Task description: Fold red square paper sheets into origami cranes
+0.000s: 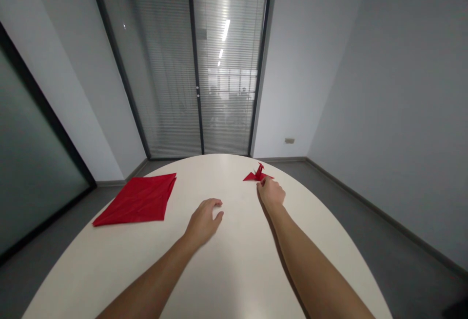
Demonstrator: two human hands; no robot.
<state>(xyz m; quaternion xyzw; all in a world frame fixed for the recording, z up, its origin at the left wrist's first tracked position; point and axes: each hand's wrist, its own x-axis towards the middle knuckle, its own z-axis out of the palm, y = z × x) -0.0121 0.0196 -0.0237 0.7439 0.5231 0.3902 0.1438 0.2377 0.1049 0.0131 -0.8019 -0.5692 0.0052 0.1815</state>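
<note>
A small red paper crane stands on the white round table, toward its far right side, with its wings spread. My right hand is closed at the crane's near side, its thumb and fingertips pinched together on the paper; the exact grip is partly hidden. Over the middle of the table, my left hand is open and holds nothing, thumb apart from the curved fingers. To the left lies a flat, red folded sheet with creases; whether it is cloth or paper I cannot tell.
The table's curved far edge runs just beyond the crane. Behind it stand glass panels with blinds in dark frames. Grey walls rise on the right, with a small outlet plate low down.
</note>
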